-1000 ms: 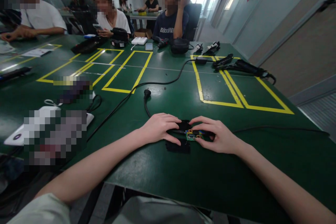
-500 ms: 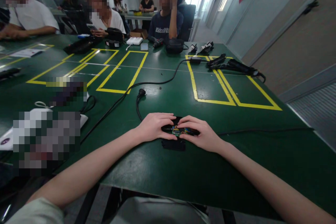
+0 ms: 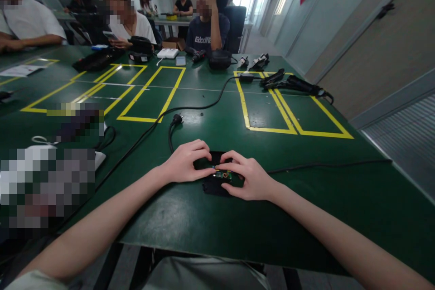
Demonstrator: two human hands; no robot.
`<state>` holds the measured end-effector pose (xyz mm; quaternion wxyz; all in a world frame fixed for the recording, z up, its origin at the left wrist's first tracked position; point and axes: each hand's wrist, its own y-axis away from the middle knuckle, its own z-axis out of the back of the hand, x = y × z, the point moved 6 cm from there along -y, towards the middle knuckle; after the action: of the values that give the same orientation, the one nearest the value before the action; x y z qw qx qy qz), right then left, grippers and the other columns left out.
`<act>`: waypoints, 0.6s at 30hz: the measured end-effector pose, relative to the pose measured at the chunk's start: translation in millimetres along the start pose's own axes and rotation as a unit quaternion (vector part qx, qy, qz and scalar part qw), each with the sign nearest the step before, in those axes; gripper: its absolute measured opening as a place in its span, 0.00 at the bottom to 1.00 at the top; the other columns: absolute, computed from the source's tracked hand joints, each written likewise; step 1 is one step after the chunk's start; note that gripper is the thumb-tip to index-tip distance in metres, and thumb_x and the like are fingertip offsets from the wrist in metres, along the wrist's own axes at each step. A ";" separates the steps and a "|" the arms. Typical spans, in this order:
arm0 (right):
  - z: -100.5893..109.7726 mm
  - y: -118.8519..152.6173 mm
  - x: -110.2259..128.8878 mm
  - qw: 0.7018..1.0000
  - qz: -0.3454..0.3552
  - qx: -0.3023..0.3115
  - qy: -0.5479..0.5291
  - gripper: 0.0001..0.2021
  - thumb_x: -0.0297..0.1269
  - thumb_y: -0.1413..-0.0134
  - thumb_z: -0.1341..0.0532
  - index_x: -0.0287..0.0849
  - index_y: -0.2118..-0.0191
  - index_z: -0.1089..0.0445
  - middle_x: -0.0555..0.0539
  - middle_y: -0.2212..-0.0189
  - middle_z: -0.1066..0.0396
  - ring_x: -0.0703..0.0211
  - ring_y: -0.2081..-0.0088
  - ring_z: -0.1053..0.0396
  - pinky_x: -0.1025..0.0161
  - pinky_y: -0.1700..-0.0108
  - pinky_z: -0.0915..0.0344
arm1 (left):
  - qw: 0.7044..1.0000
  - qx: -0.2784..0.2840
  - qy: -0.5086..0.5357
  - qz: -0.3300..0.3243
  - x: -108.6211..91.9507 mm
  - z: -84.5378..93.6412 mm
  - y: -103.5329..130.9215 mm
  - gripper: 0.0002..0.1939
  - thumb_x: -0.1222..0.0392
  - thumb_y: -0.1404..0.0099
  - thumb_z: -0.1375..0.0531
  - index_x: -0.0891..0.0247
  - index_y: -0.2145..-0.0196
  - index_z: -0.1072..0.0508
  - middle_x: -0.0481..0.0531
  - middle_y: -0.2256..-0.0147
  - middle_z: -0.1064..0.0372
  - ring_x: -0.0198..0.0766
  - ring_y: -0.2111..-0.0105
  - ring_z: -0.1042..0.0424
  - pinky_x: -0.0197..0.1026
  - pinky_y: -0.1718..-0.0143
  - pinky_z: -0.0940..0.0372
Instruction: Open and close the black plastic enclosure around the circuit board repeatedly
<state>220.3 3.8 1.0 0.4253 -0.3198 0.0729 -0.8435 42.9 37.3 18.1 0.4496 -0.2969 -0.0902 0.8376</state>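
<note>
A small green circuit board (image 3: 222, 175) with coloured parts lies between my hands, above a black casing piece (image 3: 214, 187) on the green table. My left hand (image 3: 190, 161) is on the board's left side, thumb and fingertips curled toward it. From the right, my right hand (image 3: 249, 175) grips the board's edge between thumb and fingers. Part of another black piece (image 3: 217, 156) shows behind the fingertips. A black plug (image 3: 177, 119) on a short cable stands beyond my left hand.
A long black cable (image 3: 146, 135) crosses the green table (image 3: 190, 222). Black tools (image 3: 295, 84) lie at the back right. Blurred white and grey items (image 3: 50, 186) are at the left. Several people sit across the table, near a black case (image 3: 219, 60).
The board has turned and now shows more of its face, nearer the front. My left fingers have spread a little from it. The whole view has shifted slightly.
</note>
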 end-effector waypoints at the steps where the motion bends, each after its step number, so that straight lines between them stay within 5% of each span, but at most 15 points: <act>1: -0.8 0.3 -0.9 1.000 -0.005 0.000 0.011 0.19 0.39 0.42 0.33 0.43 0.46 0.26 0.39 0.47 0.27 0.53 0.57 0.23 0.60 0.60 0.25 | 1.000 0.018 0.007 0.010 0.8 0.1 1.6 0.12 0.51 0.30 0.35 0.64 0.62 0.22 0.54 0.61 0.26 0.40 0.63 0.25 0.39 0.62 0.32; 7: -3.1 0.3 -6.4 0.999 -0.038 -0.001 0.025 0.20 0.35 0.40 0.34 0.45 0.43 0.28 0.42 0.50 0.23 0.53 0.55 0.21 0.61 0.57 0.24 | 0.995 0.083 0.036 0.050 3.5 -6.7 5.2 0.07 0.57 0.31 0.38 0.62 0.61 0.22 0.46 0.70 0.30 0.32 0.73 0.32 0.34 0.71 0.42; 18: 1.7 0.2 -6.8 0.999 -0.045 -0.021 0.016 0.18 0.34 0.39 0.35 0.46 0.43 0.28 0.43 0.51 0.22 0.52 0.54 0.20 0.59 0.56 0.23 | 0.992 0.100 0.044 0.058 1.8 -9.7 3.8 0.09 0.60 0.33 0.40 0.62 0.56 0.23 0.45 0.71 0.31 0.33 0.74 0.33 0.34 0.70 0.43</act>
<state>224.4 9.2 -1.0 0.3788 -0.3181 0.0829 -0.8651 45.1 35.4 8.0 0.4309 -0.2918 0.0313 0.8534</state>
